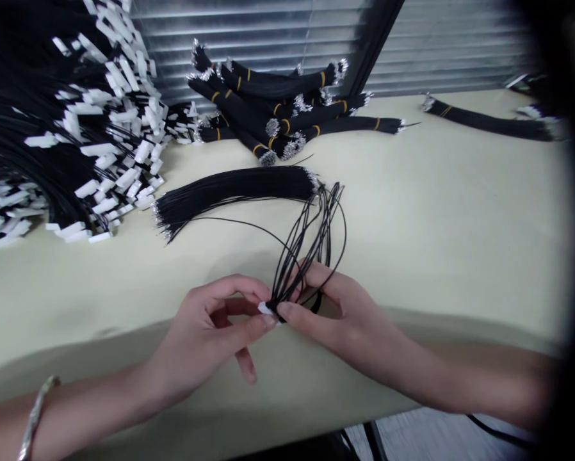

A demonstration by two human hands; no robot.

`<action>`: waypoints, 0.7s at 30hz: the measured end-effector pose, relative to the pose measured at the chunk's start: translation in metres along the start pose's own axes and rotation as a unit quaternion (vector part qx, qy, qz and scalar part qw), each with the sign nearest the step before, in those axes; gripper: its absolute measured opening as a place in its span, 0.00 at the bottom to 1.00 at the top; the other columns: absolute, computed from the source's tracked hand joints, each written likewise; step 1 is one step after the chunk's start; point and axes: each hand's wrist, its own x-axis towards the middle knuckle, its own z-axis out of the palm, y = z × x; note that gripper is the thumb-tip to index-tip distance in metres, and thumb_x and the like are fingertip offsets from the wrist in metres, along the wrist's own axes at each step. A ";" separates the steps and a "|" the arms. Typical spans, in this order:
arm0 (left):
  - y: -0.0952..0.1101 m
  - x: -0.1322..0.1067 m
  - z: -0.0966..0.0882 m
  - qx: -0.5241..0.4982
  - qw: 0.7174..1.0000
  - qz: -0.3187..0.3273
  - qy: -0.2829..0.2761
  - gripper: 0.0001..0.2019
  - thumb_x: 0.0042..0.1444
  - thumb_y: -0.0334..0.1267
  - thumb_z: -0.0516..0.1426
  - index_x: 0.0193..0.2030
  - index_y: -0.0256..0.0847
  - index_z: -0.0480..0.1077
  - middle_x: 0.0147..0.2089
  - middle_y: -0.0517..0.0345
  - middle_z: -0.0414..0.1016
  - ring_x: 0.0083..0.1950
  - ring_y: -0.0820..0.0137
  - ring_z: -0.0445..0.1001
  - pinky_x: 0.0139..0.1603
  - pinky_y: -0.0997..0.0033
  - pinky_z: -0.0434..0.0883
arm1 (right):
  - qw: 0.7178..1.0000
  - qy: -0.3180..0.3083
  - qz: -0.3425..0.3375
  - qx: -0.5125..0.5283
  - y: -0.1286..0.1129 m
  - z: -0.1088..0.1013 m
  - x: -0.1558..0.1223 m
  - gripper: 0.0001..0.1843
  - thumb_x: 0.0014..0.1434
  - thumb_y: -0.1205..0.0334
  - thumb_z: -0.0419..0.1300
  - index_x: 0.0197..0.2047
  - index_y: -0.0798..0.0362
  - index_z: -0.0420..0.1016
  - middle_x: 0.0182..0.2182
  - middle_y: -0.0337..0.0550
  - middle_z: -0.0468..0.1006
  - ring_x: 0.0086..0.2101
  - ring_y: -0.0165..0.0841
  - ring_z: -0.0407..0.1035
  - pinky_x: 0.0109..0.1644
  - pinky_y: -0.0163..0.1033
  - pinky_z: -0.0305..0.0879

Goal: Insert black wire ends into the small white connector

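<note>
Near the front of the table, my left hand pinches a small white connector between thumb and index finger. My right hand is closed on the black wires right where they enter that connector. From there the wires loop upward and bend back, with their far ends near the loose wire bundle lying just behind. One single wire arcs out to the left toward that bundle. Silvery tips show at both ends of the bundle. My fingertips partly hide the connector.
At the left lies a big heap of black wires with white connectors. Several bundles tied with yellow bands are piled at the back, before the window blinds. Another tied bundle rests at the back right of the pale table.
</note>
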 end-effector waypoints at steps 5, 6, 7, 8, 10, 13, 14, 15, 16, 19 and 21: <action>0.001 0.000 0.001 0.006 1.000 0.000 -0.003 0.05 0.53 0.34 0.61 0.35 0.43 0.70 0.31 0.63 0.70 0.25 0.77 0.68 0.15 0.81 0.75 | 0.997 0.044 -0.042 0.052 0.005 0.001 0.002 0.10 0.54 0.59 0.63 0.27 0.52 0.67 0.32 0.39 0.72 0.35 0.33 0.68 0.39 0.40 0.64; 0.001 0.000 0.001 0.007 1.000 0.000 0.000 0.05 0.52 0.34 0.61 0.35 0.43 0.70 0.32 0.63 0.70 0.24 0.78 0.67 0.15 0.81 0.75 | 0.995 0.054 -0.055 0.065 0.007 0.002 0.003 0.10 0.54 0.59 0.63 0.27 0.52 0.67 0.31 0.39 0.71 0.35 0.33 0.68 0.39 0.40 0.63; 0.001 0.000 0.001 0.009 1.000 -0.003 0.003 0.05 0.52 0.34 0.61 0.35 0.43 0.70 0.31 0.64 0.70 0.22 0.79 0.66 0.15 0.82 0.74 | 0.993 0.062 -0.065 0.076 0.009 0.003 0.003 0.11 0.53 0.59 0.64 0.26 0.52 0.66 0.31 0.39 0.71 0.35 0.33 0.67 0.39 0.40 0.63; 0.002 0.000 0.001 0.010 1.000 -0.006 0.004 0.05 0.52 0.34 0.61 0.35 0.43 0.69 0.31 0.64 0.70 0.21 0.80 0.65 0.14 0.82 0.74 | 0.992 0.068 -0.071 0.083 0.010 0.003 0.003 0.11 0.53 0.60 0.64 0.26 0.52 0.66 0.30 0.38 0.70 0.34 0.33 0.67 0.39 0.40 0.63; 0.002 0.000 0.001 0.010 1.000 -0.012 0.009 0.05 0.52 0.34 0.62 0.35 0.43 0.69 0.30 0.65 0.69 0.19 0.81 0.64 0.13 0.82 0.73 | 0.991 0.072 -0.075 0.088 0.012 0.004 0.003 0.11 0.53 0.60 0.65 0.26 0.52 0.66 0.30 0.38 0.70 0.34 0.32 0.67 0.39 0.40 0.62; 0.001 0.000 0.000 0.007 1.000 -0.009 0.013 0.05 0.52 0.34 0.62 0.34 0.43 0.70 0.30 0.65 0.67 0.25 0.77 0.67 0.14 0.82 0.74 | 0.992 0.069 -0.073 0.078 0.014 0.004 0.003 0.11 0.53 0.59 0.65 0.26 0.51 0.65 0.31 0.38 0.70 0.35 0.33 0.67 0.39 0.40 0.62; 0.001 0.000 0.000 0.006 1.000 -0.007 0.013 0.05 0.51 0.34 0.62 0.34 0.43 0.70 0.30 0.64 0.67 0.27 0.76 0.68 0.14 0.82 0.74 | 0.992 0.066 -0.071 0.076 0.014 0.004 0.003 0.12 0.53 0.59 0.65 0.26 0.51 0.65 0.31 0.38 0.70 0.35 0.33 0.67 0.39 0.40 0.62; 0.001 0.000 0.000 0.006 1.000 -0.006 0.012 0.05 0.51 0.34 0.62 0.35 0.43 0.70 0.30 0.64 0.67 0.27 0.76 0.68 0.14 0.82 0.74 | 0.993 0.064 -0.068 0.073 0.014 0.004 0.002 0.12 0.53 0.59 0.65 0.26 0.51 0.65 0.31 0.38 0.70 0.36 0.34 0.67 0.38 0.40 0.62; 0.001 0.000 0.000 0.006 1.000 -0.006 0.010 0.05 0.51 0.34 0.62 0.35 0.43 0.70 0.30 0.65 0.67 0.26 0.77 0.67 0.14 0.82 0.74 | 0.994 0.060 -0.065 0.070 0.014 0.004 0.002 0.12 0.53 0.58 0.64 0.26 0.51 0.65 0.30 0.38 0.70 0.36 0.34 0.67 0.38 0.40 0.62; 0.001 -0.001 0.000 0.007 1.000 -0.014 0.009 0.06 0.51 0.33 0.62 0.35 0.42 0.69 0.29 0.66 0.67 0.20 0.81 0.63 0.14 0.83 0.73 | 0.995 0.054 -0.064 0.061 0.013 0.003 0.002 0.12 0.54 0.58 0.64 0.26 0.51 0.65 0.30 0.37 0.70 0.35 0.33 0.67 0.37 0.39 0.62; 0.001 -0.001 0.000 0.009 1.000 -0.021 0.008 0.06 0.52 0.34 0.62 0.35 0.42 0.68 0.28 0.67 0.68 0.18 0.83 0.61 0.13 0.83 0.72 | 0.995 0.058 -0.066 0.052 0.012 0.002 0.002 0.11 0.54 0.59 0.64 0.27 0.51 0.65 0.31 0.38 0.70 0.35 0.33 0.67 0.37 0.39 0.62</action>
